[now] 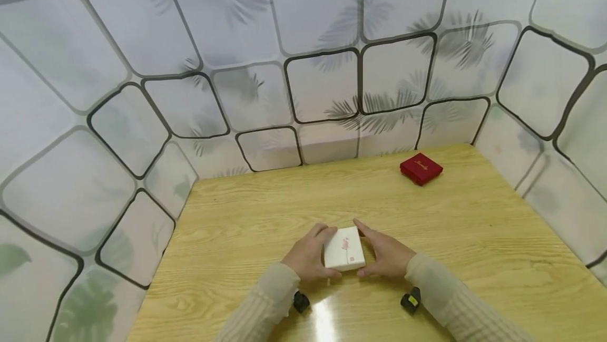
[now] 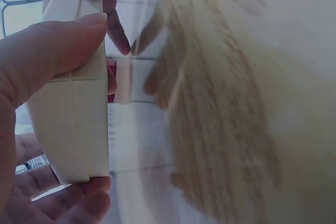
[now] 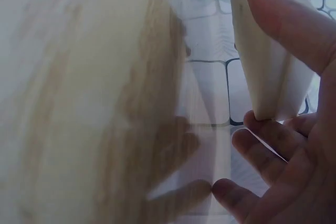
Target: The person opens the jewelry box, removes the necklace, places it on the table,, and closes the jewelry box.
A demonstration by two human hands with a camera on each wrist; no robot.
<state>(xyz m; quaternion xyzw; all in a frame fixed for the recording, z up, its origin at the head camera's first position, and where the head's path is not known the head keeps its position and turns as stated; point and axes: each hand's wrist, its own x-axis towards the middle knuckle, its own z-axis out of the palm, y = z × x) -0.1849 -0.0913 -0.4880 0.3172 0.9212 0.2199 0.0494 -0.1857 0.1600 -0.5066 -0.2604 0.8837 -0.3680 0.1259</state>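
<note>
A small white box (image 1: 344, 248) with a pink flower print on its lid is between the two hands, over the near middle of the wooden table. My left hand (image 1: 308, 255) grips it from the left. Its thumb (image 2: 63, 48) lies across the near side, and the fingers are curled at the box's left side. From the right, my right hand (image 1: 386, 254) holds the box, the thumb at the near corner and fingers along the right side. In both wrist views a gap shows between the box and the tabletop; some right fingertips touch the table.
A dark red box (image 1: 421, 168) with gold lettering lies at the back right of the wooden table (image 1: 246, 210). Patterned white cloth walls (image 1: 327, 84) stand behind the table and at both sides. Black wrist devices show below each sleeve.
</note>
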